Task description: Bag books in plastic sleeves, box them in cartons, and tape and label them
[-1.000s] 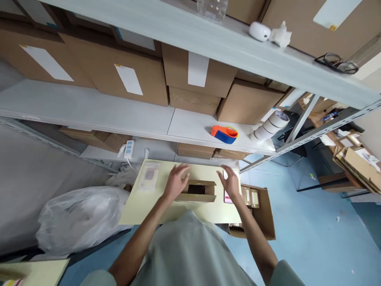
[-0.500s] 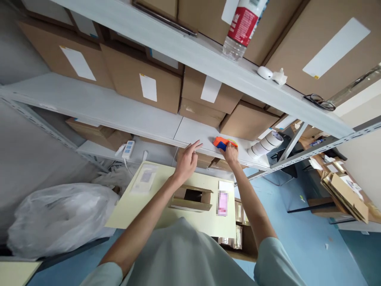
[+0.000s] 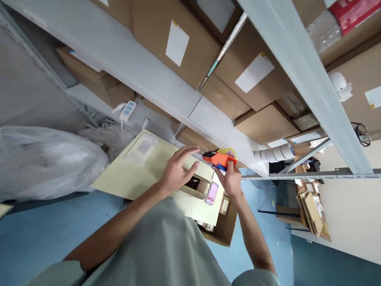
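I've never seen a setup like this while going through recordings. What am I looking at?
There is no machine here, just a person's two bare hands. Every picture comes from one camera worn on the head, looking forward and down. The right hand holds an orange-and-blue tool, seemingly a tape dispenser. The left hand is open close by, apparently holding nothing. On the pale yellow table lie an open cardboard box, a phone and a flat packet. Beyond, a shelf carries cartons.
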`<action>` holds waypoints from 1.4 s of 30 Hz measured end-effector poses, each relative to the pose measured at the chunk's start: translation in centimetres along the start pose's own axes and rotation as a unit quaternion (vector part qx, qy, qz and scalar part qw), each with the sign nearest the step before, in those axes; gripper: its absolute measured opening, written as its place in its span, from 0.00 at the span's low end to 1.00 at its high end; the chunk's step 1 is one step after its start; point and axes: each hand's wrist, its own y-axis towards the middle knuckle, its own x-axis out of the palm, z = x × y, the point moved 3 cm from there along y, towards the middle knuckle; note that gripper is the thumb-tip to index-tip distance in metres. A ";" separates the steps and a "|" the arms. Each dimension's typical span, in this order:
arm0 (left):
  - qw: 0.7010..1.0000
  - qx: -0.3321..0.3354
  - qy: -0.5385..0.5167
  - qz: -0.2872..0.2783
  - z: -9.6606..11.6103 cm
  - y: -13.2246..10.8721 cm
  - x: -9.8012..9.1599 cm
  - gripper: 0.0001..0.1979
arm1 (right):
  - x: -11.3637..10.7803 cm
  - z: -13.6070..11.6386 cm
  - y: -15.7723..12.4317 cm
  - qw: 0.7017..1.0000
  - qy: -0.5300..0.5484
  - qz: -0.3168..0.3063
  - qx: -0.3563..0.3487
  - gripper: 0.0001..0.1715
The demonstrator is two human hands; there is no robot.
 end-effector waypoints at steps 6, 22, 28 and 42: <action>0.999 0.014 -0.013 -0.025 -0.1 -0.7 -2.1 0.19 | -1.4 -3.3 -1.6 0.997 0.008 -0.035 -0.069 0.32; 0.973 -0.116 -0.098 -0.176 -3.9 -2.0 -4.5 0.12 | -3.2 -6.8 -1.6 0.969 0.005 -0.211 -0.127 0.34; 0.911 -0.260 -0.224 -0.230 -6.3 -3.5 -4.6 0.17 | -3.5 -8.9 -1.5 0.952 0.014 -0.304 -0.034 0.38; 0.851 -0.445 -0.229 -0.159 -19.4 -10.3 -5.7 0.28 | -7.6 -8.2 2.3 0.785 0.096 -0.565 0.236 0.34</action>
